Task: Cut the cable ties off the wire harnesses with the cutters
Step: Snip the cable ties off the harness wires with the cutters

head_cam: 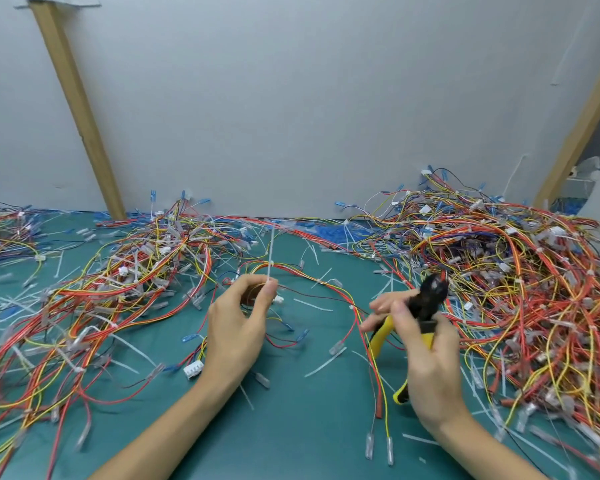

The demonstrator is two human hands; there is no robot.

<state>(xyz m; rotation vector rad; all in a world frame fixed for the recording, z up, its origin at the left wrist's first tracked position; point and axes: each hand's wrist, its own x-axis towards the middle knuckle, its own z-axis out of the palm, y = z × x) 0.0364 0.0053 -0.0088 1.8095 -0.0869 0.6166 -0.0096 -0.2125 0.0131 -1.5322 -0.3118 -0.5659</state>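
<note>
The fingers of my left hand are pinched shut on a white cable tie. I grip it near its lower end, and its long tail stands almost upright above my fingertips. The tie's head sits where it wraps a harness of red, yellow and orange wires. That harness arcs from my left hand across to the right, then trails down the bench between my wrists and ends in clear-sleeved terminals.

My right hand is curled round the cutters, with the palm and fingers wrapped over the yellow handles. The black head points up and away from me, well apart from the tie. It is blurred, so I cannot tell how its blades stand.

Around my hands the teal bench is strewn with cut tie pieces, and a white connector lies just left of my left wrist. A thick heap of harnesses rises on the right, and a flatter heap spreads on the left. Both are shot through with white ties and blue terminals. Behind them stands a pale grey wall, with a wooden post leaning on the left side.
</note>
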